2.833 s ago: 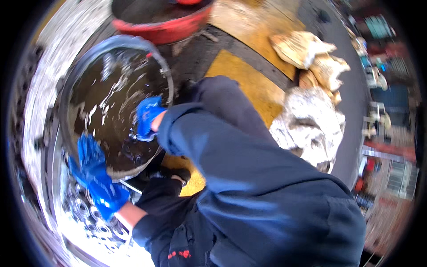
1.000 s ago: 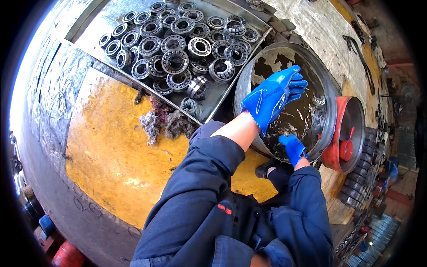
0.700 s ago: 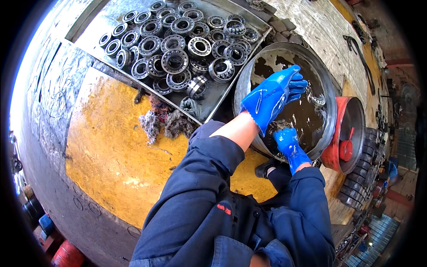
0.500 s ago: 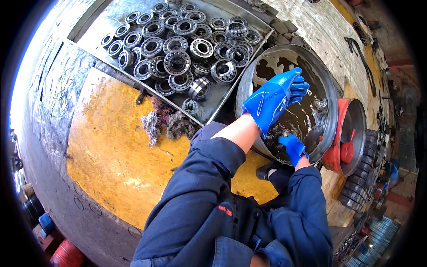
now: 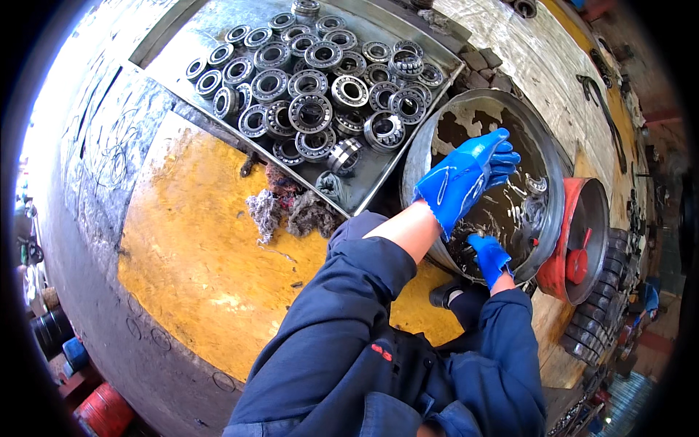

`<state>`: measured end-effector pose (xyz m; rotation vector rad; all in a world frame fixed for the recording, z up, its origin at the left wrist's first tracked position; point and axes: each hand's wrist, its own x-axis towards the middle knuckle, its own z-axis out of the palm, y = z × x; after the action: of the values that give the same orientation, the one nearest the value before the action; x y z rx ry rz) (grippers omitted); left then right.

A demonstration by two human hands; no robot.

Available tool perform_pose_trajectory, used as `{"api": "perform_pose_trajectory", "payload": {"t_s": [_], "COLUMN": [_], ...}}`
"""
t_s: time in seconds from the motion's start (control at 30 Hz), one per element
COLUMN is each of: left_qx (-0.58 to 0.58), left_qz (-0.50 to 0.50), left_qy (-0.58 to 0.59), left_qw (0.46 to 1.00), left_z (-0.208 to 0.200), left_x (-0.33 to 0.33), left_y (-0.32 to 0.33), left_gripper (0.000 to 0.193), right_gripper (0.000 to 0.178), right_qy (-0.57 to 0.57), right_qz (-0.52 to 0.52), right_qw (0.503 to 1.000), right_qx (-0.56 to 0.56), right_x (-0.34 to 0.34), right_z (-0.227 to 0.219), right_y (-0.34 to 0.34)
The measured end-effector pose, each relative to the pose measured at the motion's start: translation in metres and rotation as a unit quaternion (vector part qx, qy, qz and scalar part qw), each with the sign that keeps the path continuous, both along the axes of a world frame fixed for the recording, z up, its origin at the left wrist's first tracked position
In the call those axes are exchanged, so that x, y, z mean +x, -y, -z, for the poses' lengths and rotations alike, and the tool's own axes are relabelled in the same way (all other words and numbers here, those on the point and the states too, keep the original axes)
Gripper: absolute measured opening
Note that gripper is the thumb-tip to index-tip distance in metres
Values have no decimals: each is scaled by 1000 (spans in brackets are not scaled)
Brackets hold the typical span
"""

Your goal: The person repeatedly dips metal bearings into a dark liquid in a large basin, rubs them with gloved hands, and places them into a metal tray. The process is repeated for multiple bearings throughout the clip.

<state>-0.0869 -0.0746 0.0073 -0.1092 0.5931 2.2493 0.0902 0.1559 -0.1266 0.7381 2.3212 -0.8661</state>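
Both my hands wear blue rubber gloves over a round metal tub (image 5: 416,167) of murky brown liquid (image 5: 470,149). My left hand (image 5: 466,180) is raised above the tub, its back toward me and its fingers extended, slightly bent and close together; nothing shows in it. Lower down, at the tub's near side, my right hand (image 5: 493,258) is closed, its fingertips at the liquid. A dark, wet thing at those fingertips is too unclear to name. A shiny metal ring (image 5: 536,185) lies at the tub's right side, partly in the liquid.
A metal tray (image 5: 364,198) left of the tub holds many roller bearings (image 5: 310,113). Grey rags (image 5: 309,215) lie by its near corner on the yellow floor plate (image 5: 196,255). Right of the tub stands a red basin (image 5: 557,247) holding a red-handled object (image 5: 577,264), beside stacked dark rings (image 5: 593,320).
The whole scene has shifted slightly right and down in the view. Both hands keep nearly the same pose and place over the tub.
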Motion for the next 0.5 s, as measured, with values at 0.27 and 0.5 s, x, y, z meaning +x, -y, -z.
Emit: {"api": "perform_pose_trajectory", "payload": {"t_s": [0.27,0.5], "left_qx": [30,31], "left_qz": [1,0], "left_qy": [-25,-17], "left_qw": [999,999], "left_z": [-7,-3], "left_x": [2,7], "left_y": [-3,3], "left_gripper": [54,58], "right_gripper": [28,24], "right_qy": [-31,-139], "right_qz": [76,-197], "right_qw": [996,954], "right_qx": [-28,178], "right_x": [-16,18], "right_z": [-26,-7], "right_y": [42,-14]}}
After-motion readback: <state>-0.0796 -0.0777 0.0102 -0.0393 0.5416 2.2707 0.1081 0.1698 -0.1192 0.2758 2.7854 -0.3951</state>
